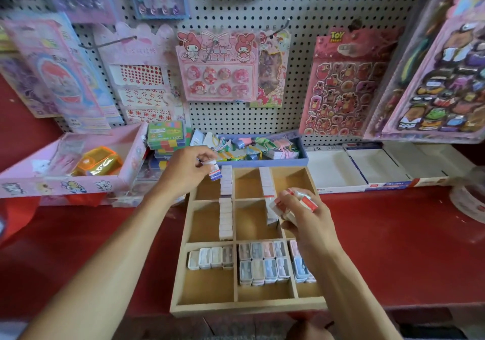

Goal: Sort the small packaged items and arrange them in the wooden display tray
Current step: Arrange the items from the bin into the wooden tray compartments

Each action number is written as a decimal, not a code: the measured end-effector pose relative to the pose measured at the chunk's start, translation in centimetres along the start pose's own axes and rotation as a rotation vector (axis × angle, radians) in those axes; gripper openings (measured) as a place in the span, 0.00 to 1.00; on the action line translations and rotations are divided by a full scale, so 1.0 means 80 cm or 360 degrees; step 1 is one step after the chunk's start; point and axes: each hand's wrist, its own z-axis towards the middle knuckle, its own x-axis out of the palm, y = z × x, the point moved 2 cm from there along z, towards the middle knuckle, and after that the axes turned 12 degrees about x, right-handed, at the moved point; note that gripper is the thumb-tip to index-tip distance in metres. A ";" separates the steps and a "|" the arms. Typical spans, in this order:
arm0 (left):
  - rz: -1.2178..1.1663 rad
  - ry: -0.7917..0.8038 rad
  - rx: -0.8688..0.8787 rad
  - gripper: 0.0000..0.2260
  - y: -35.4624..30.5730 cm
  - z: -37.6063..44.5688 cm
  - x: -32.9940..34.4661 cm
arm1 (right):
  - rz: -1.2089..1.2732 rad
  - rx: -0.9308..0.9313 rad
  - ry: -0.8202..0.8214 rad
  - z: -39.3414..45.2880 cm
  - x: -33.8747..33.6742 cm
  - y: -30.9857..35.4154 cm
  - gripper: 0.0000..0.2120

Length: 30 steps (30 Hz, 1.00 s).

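While the wooden tray (181, 274) sat on the red surface (393, 234), one blue-labelled packet (215, 173) was pinched by left hand (187, 167) fingers above the far-left row (226, 203), likely for placing. Red-labelled packets (301, 204) were gripped by the right hand (305, 217), seemingly as stock.

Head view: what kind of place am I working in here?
Most likely a small stationery or toy shop. A pegboard hangs carded sticker sheets on hooks, boxes of stock line a red counter, and a wooden tray holds rows of small packs.
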 end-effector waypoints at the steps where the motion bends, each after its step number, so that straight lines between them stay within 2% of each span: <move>1: 0.0082 0.0037 -0.0026 0.09 0.011 0.005 0.003 | 0.0013 0.0016 0.0009 0.002 0.001 -0.001 0.02; 5: 0.0408 0.0114 -0.0108 0.06 0.029 0.019 0.016 | 0.0014 0.0053 0.0085 0.011 0.004 -0.006 0.03; 10: 0.0372 0.0182 -0.0102 0.07 0.036 0.028 0.039 | -0.0034 0.0037 0.0145 0.016 -0.002 -0.011 0.07; 13: 0.0400 0.0122 -0.0056 0.07 0.038 0.029 0.048 | -0.0055 0.0054 0.0170 0.018 -0.002 -0.014 0.10; 18: 0.0441 -0.0007 0.0024 0.06 0.045 0.025 0.055 | -0.0042 0.0050 0.0106 0.017 -0.001 -0.014 0.06; 22: 0.0501 0.0002 -0.0058 0.10 0.043 0.022 0.054 | -0.0002 0.0061 0.0155 0.009 -0.001 -0.016 0.07; 25: 0.0586 -0.0200 -0.0058 0.08 0.017 0.004 0.041 | -0.0006 0.0062 0.0200 0.001 -0.004 -0.013 0.05; 27: 0.0210 -0.0296 -0.0012 0.04 -0.015 -0.019 0.035 | -0.0010 0.0058 0.0233 -0.005 -0.005 -0.012 0.04; 30: -0.0616 -0.0146 -0.0092 0.05 -0.072 -0.060 0.034 | -0.0004 0.0065 0.0266 -0.016 -0.003 -0.015 0.05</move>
